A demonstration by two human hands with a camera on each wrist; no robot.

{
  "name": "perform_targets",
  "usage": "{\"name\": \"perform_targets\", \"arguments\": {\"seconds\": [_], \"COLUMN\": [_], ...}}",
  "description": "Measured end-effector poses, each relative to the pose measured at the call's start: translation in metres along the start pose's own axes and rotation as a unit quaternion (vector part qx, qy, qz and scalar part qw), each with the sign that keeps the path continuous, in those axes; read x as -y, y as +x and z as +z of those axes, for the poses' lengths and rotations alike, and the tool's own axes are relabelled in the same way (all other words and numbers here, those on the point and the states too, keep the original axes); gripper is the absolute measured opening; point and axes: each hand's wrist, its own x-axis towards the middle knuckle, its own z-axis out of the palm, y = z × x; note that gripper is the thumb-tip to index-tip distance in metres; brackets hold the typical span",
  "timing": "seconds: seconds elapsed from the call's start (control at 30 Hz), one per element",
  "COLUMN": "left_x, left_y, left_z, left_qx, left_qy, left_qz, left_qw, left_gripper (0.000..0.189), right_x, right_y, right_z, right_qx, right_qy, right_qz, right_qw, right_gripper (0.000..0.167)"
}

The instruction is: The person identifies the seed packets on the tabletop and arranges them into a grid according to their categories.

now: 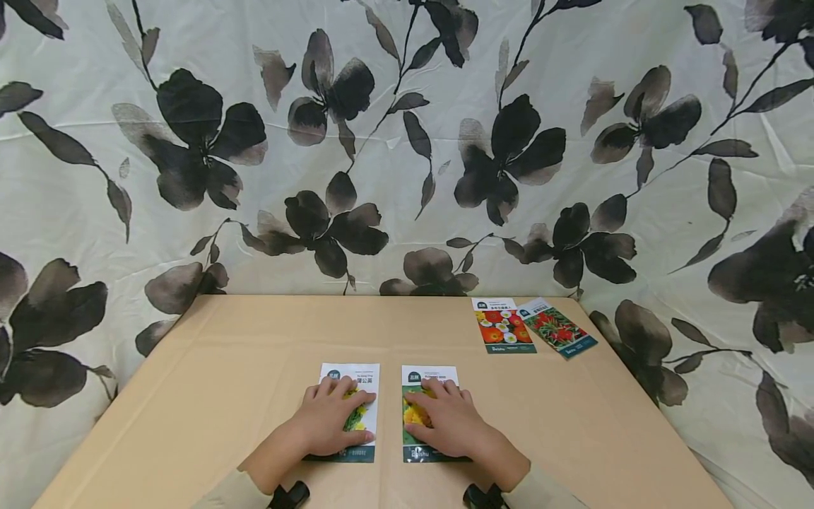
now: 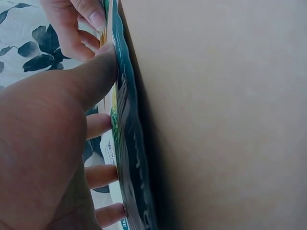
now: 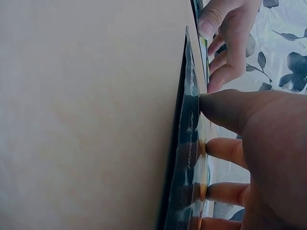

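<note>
My left hand (image 1: 327, 420) lies spread on a white seed packet (image 1: 362, 454) with a teal bottom band and yellow flowers. Beside it, my right hand (image 1: 450, 420) rests spread on a second seed packet (image 1: 421, 454), green and yellow with the same teal band. Fingertips and thumb of each hand touch the packet faces, and the palms hide much of the prints. In the left wrist view, the left packet's teal edge (image 2: 130, 124) looks wavy. The right packet's lower edge (image 3: 184, 129) shows in the right wrist view under the thumb and fingers.
At the table's back right lie two more packets, one with red, orange and white blooms (image 1: 506, 329) and a tilted one with red flowers (image 1: 558, 331) at its side. A floral cloth (image 1: 407, 162) hangs behind the tan table (image 1: 267, 339).
</note>
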Motion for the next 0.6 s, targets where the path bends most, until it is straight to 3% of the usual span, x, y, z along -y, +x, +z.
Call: {"name": "perform_targets", "arguments": {"seconds": [0.6], "left_x": [0.0016], "left_y": [0.0009], "left_z": [-0.0032], "left_qx": [-0.001], "left_qy": [-0.004], "left_qz": [0.004], "left_qw": [1.0], "left_gripper": [0.068], "right_x": [0.0027], "right_y": [0.0015], "right_z": [-0.0006], "right_qx": [0.001], "right_qy": [0.01], "right_qz": [0.01], "right_qw": [0.9999], "right_gripper": [0.056]}}
